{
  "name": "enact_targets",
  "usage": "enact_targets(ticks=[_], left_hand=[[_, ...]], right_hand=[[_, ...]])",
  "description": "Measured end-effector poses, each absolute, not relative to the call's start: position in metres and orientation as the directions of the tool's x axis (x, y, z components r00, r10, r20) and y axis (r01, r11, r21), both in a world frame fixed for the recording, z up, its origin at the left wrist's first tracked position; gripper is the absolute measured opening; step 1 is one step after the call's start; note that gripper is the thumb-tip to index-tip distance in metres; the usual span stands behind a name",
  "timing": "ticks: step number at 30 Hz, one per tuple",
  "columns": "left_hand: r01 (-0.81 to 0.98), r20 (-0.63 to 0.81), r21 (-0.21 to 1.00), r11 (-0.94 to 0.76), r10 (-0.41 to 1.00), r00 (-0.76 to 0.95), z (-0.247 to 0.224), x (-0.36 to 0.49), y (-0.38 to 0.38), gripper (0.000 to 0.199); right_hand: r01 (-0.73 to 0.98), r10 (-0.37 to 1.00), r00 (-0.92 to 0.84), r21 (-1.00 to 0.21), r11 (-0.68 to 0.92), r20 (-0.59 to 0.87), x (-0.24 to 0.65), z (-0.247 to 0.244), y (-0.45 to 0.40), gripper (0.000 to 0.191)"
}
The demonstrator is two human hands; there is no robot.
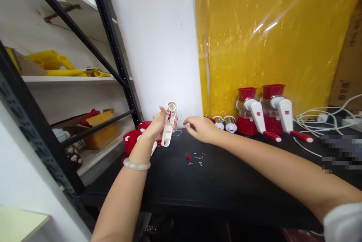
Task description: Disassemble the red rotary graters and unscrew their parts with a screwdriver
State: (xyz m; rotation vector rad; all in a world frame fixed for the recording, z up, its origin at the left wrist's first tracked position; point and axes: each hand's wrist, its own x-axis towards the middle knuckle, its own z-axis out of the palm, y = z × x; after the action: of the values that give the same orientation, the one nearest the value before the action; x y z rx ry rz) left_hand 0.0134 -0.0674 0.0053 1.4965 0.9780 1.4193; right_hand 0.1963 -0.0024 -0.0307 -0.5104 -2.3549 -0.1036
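Observation:
My left hand (pixel 158 125), with a pale bangle on its wrist, grips a white crank handle (pixel 168 130). The handle's hollow, ribbed inside faces me, and a small red piece (pixel 169 115) sits in it near the round end. Just right of it, apart from the handle, is my right hand (pixel 201 128). Its fingers are curled in with the fingertips close together; anything between them is too small to make out. On the black table (pixel 215 189) below lie several small metal screws (pixel 200 158) and some small red parts (pixel 188 157).
Two red-and-white rotary graters (pixel 247 121) with cranks stand at the right rear, beside metal grater drums (pixel 224 124). Red grater parts (pixel 131 140) are at the left behind my arm. White cables (pixel 316 117) lie far right; a black-framed shelf (pixel 113 45) borders the left.

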Motion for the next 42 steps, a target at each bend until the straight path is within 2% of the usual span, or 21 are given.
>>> enact_targets(ticks=[2, 5, 10, 16, 22, 28, 33, 38, 42], left_hand=[[0.03, 0.276, 0.959, -0.284, 0.949, 0.151, 0.0, 0.029, -0.055, 0.076], [0.134, 0.157, 0.973, -0.189, 0.962, 0.223, -0.015, 0.046, -0.04, 0.073], [0.247, 0.031, 0.964, -0.093, 0.97, 0.242, -0.048, 0.055, -0.033, 0.067], [0.307, -0.062, 0.952, -0.007, 0.975, 0.213, -0.065, 0.059, -0.035, 0.056], [0.309, -0.062, 0.951, -0.024, 0.962, 0.264, -0.067, 0.061, -0.037, 0.053], [0.443, -0.118, 0.896, -0.002, 0.963, 0.243, -0.071, 0.058, -0.037, 0.062], [0.393, -0.147, 0.917, 0.063, 0.971, 0.187, -0.071, 0.06, -0.039, 0.054], [0.409, -0.107, 0.912, 0.017, 0.974, 0.197, -0.072, 0.061, -0.039, 0.055], [0.382, -0.116, 0.923, 0.043, 0.978, 0.172, -0.074, 0.061, -0.038, 0.054]], right_hand=[[0.347, 0.242, -0.596, -0.026, 0.938, 0.766, 0.225, -0.029, 0.002, 0.023], [0.303, 0.079, -0.586, 0.127, 0.945, 0.807, 0.243, -0.03, 0.01, 0.018], [0.295, -0.043, -0.719, 0.36, 0.885, 0.694, 0.232, -0.052, 0.019, 0.017], [0.273, -0.195, -0.749, 0.563, 0.78, 0.633, 0.227, -0.08, 0.02, 0.033], [0.218, -0.228, -0.752, 0.561, 0.799, 0.618, 0.229, -0.092, 0.021, 0.034], [0.205, -0.242, -0.729, 0.542, 0.815, 0.64, 0.229, -0.101, 0.024, 0.033], [0.2, -0.219, -0.732, 0.511, 0.836, 0.645, 0.229, -0.111, 0.029, 0.031], [0.191, -0.244, -0.734, 0.537, 0.822, 0.634, 0.229, -0.117, 0.033, 0.03], [0.194, -0.202, -0.753, 0.505, 0.841, 0.626, 0.228, -0.116, 0.033, 0.034]])
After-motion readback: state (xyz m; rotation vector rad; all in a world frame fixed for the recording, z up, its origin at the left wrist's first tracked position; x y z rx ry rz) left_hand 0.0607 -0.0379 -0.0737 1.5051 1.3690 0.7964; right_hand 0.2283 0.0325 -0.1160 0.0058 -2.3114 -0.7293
